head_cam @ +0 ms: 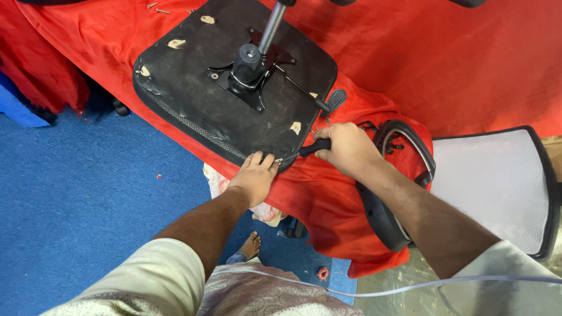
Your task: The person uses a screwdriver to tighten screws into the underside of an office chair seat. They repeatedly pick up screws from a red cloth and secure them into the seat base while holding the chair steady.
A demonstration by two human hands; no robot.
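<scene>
— On the red cloth (468, 64) that covers the table, what lies under the hands?

— An upturned office chair seat (199, 88), black, its underside facing up. It sits near the table's front edge, one corner hanging just over the drop of the cloth. A metal plate is bolted at its middle, and from it a gas cylinder (270, 29) rises, tilted toward the top of the frame. A thin lever with a flat paddle handle (335, 99) runs out from the plate to the right.

— And the left hand (254, 175)?

— Laid flat on the seat's near edge, fingers stretched forward and pressed against the rim. It grasps nothing; it only bears on the seat.

— The right hand (348, 149)?

— Curled into a closed fist round the black handle of a tool (313, 146), likely a screwdriver. The shaft points left at the seat's edge, and its tip sits just beside the left fingertips. I cannot tell exactly what the tip touches.

— What lies round about?

— Small tan patches dot the seat's underside. A few loose screws (157, 7) lie on the cloth beyond the far corner. To the right, a chair backrest (497, 181) with grey mesh and a black frame leans against the table, its curved black bracket just under the right forearm. Below is blue carpet (70, 193), with a bare foot (252, 244) showing and a thin pale cable (380, 289) crossing the lap.
</scene>
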